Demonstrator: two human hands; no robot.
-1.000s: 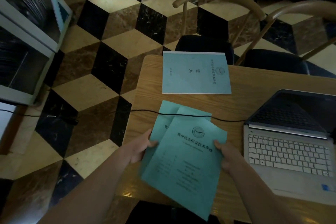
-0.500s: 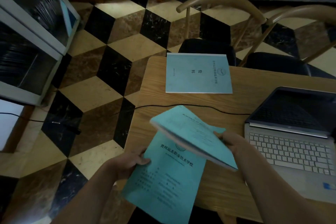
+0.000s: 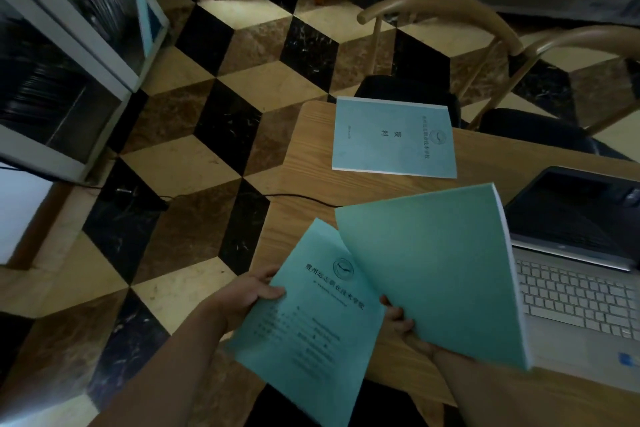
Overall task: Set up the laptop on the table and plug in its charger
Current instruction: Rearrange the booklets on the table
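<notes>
- The left hand [image 3: 242, 298] pinches the edge of a printed teal booklet [image 3: 311, 326], thumb on its cover, above the wooden table [image 3: 304, 191].
- The right hand [image 3: 398, 319] (mostly hidden) has its fingers closed under a thicker blank-backed booklet [image 3: 436, 267], raised and tilted, covering the laptop's left edge.
- The laptop [image 3: 581, 281] sits open on the table's right side, screen dark.
- A black cable [image 3: 294, 197] runs over the table's left edge toward it; its end is hidden.
- A third booklet [image 3: 391, 139] lies flat at the far edge.
</notes>
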